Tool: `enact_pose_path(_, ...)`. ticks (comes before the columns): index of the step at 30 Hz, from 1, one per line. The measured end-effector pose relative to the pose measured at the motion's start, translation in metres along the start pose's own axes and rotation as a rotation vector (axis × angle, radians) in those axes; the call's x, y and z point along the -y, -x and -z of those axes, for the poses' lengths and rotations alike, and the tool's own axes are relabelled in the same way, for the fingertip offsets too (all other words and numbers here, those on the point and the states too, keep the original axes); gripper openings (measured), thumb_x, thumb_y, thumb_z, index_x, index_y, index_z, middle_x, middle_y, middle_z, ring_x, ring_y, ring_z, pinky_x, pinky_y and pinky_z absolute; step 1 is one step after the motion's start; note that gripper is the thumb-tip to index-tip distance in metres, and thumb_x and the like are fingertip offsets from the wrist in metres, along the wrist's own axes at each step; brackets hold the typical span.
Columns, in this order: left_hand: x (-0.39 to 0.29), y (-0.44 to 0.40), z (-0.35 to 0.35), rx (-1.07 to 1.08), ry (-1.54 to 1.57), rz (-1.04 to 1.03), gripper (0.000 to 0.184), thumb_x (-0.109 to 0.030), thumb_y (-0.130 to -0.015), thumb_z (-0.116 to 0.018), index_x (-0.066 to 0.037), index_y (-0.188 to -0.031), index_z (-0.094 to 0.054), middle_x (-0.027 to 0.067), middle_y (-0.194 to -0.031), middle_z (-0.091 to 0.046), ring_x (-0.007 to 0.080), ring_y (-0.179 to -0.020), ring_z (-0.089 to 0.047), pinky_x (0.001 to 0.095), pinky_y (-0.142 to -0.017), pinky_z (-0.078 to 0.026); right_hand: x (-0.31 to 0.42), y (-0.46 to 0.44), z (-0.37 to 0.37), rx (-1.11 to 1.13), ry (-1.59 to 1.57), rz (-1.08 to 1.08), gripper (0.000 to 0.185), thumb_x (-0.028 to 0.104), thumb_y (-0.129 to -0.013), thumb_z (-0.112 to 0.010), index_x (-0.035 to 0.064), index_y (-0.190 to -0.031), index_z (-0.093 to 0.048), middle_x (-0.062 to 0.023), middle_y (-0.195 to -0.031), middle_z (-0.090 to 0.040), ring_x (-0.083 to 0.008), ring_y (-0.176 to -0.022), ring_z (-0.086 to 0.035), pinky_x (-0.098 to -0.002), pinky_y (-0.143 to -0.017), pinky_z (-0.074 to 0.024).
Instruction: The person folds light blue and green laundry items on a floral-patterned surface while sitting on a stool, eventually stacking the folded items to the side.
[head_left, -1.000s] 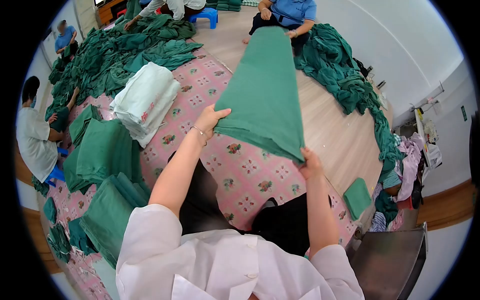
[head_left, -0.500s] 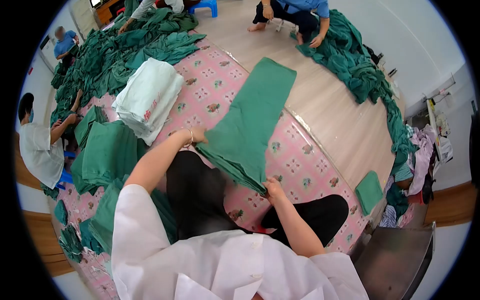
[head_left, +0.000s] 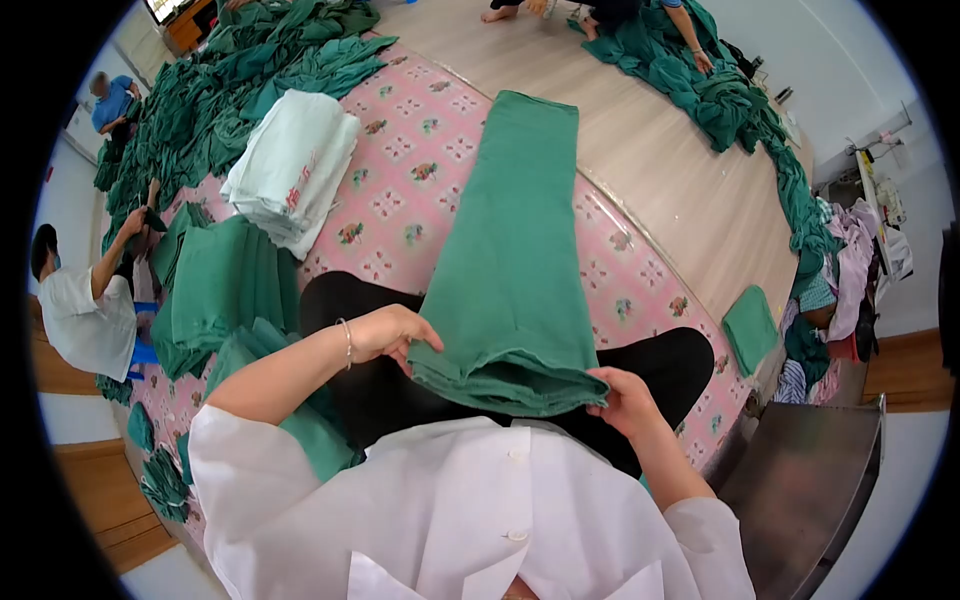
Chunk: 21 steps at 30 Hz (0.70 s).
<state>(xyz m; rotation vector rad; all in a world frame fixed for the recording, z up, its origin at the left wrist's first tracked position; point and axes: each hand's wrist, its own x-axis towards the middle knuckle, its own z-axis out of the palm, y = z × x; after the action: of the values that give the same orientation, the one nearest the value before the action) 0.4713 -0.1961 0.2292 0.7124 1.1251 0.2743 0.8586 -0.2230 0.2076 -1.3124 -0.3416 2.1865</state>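
Green cloth (head_left: 515,240) is gripped at its near corners by the left hand (head_left: 395,335) and right hand (head_left: 624,402); uneven tugging could skew the loose, gaping layers there. Long, folded, lightly creased, it extends over the pink mat (head_left: 390,215), past the edge beside the wooden floor (head_left: 655,165).

1. we look from one camera worn on the head, facing forward and steeply down past the wearer's white shirt (head_left: 460,510) at the bottom edge.
2. we are close above the left hand (head_left: 395,335) and right hand (head_left: 625,395), with the green cloth (head_left: 525,230) mid-view.
3. we see wide, bent edges, out to the wall (head_left: 845,55).
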Motion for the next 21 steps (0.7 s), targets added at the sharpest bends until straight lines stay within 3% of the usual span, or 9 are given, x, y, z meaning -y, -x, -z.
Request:
enact_pose_path(3,0.008,0.031,-0.017,0.103,0.119,-0.007,0.033,-0.01,-0.076,-0.043,0.01,-0.096,-0.059,0.0001,-0.044,-0.03,0.0141,-0.044,-0.048,0.0384,-0.061,-0.053,-0.003,0.041,-0.002,0.03,-0.077,0.004,0.017,0.013,-0.083,-0.049,0.0013,-0.089,-0.06,-0.0062,-0.077,-0.06,-0.017,-0.067,-0.054,-0.0313,-0.056,-0.0418)
enact_pose_path(6,-0.008,0.033,-0.019,0.137,0.215,-0.047,0.034,-0.018,-0.084,-0.041,0.01,-0.094,-0.058,0.0129,-0.061,-0.058,0.0355,-0.067,-0.063,0.0404,-0.06,-0.053,0.011,0.046,0.001,0.078,-0.153,-0.009,0.019,0.014,-0.084,-0.048,0.0008,-0.09,-0.06,-0.0061,-0.075,-0.059,-0.0169,-0.062,-0.053,-0.0305,-0.055,-0.0415)
enact_pose_path(7,-0.012,0.028,-0.016,0.138,0.216,-0.047,0.034,-0.018,-0.084,-0.041,0.01,-0.094,-0.058,0.0129,-0.061,-0.058,0.0355,-0.067,-0.063,0.0404,-0.06,-0.053,0.017,0.052,0.004,0.141,-0.229,0.004,0.02,0.015,-0.084,-0.048,0.0009,-0.09,-0.06,-0.0063,-0.075,-0.059,-0.0168,-0.061,-0.053,-0.0302,-0.054,-0.0418)
enact_pose_path(9,-0.038,-0.01,0.007,0.166,0.317,0.006,0.045,-0.026,-0.087,-0.031,0.011,-0.101,-0.052,0.0255,-0.089,-0.059,0.0343,-0.071,-0.062,0.0403,-0.064,-0.052,0.056,0.017,0.0,0.048,-0.239,0.034,0.022,0.02,-0.083,-0.048,0.0012,-0.09,-0.058,-0.0078,-0.076,-0.06,-0.0177,-0.061,-0.055,-0.0306,-0.056,-0.0444)
enact_pose_path(11,-0.064,-0.051,0.03,0.104,0.36,0.012,0.056,-0.038,-0.089,-0.026,0.01,-0.11,-0.044,0.028,-0.089,-0.059,0.0362,-0.075,-0.062,0.0409,-0.066,-0.052,0.092,-0.024,0.002,-0.019,-0.299,0.063,0.021,0.014,-0.076,-0.048,0.0008,-0.091,-0.055,-0.0105,-0.084,-0.06,-0.0225,-0.068,-0.056,-0.0335,-0.059,-0.0457)
enact_pose_path(14,-0.121,-0.137,0.083,0.028,0.426,-0.077,0.063,-0.046,-0.089,-0.023,0.009,-0.118,-0.034,0.0293,-0.09,-0.058,0.0355,-0.075,-0.062,0.0398,-0.068,-0.051,0.168,-0.117,0.005,0.042,-0.296,0.138,0.032,0.003,-0.068,-0.043,-0.0037,-0.098,-0.051,-0.0145,-0.095,-0.058,-0.0297,-0.094,-0.055,-0.0387,-0.083,-0.0443)
enact_pose_path(16,-0.158,-0.203,0.121,-0.112,0.412,-0.204,0.068,-0.052,-0.089,-0.023,0.009,-0.119,-0.031,0.0284,-0.092,-0.058,0.0348,-0.077,-0.062,0.0393,-0.068,-0.051,0.238,-0.231,0.027,0.261,-0.16,0.203,0.032,0.004,-0.077,-0.042,-0.0048,-0.108,-0.049,-0.0212,-0.106,-0.054,-0.031,-0.095,-0.055,-0.0388,-0.081,-0.0447)
enact_pose_path(19,-0.191,-0.286,0.166,-0.19,0.37,-0.437,0.078,-0.06,-0.085,-0.02,0.007,-0.125,-0.027,0.0279,-0.1,-0.056,0.0335,-0.083,-0.061,0.0393,-0.071,-0.05,0.297,-0.347,0.018,0.236,-0.064,0.242,0.027,0.006,-0.085,-0.042,-0.007,-0.108,-0.046,-0.0198,-0.103,-0.056,-0.0279,-0.091,-0.058,-0.0337,-0.075,-0.0492)
enact_pose_path(21,-0.19,-0.329,0.198,-0.307,0.29,-0.367,0.08,-0.061,-0.085,-0.022,0.007,-0.125,-0.03,0.0265,-0.102,-0.056,0.0323,-0.087,-0.06,0.0393,-0.074,-0.048,0.31,-0.388,0.013,0.077,-0.059,0.244,0.026,0.004,-0.084,-0.042,-0.0077,-0.107,-0.046,-0.0206,-0.106,-0.054,-0.0282,-0.095,-0.056,-0.035,-0.077,-0.0493)
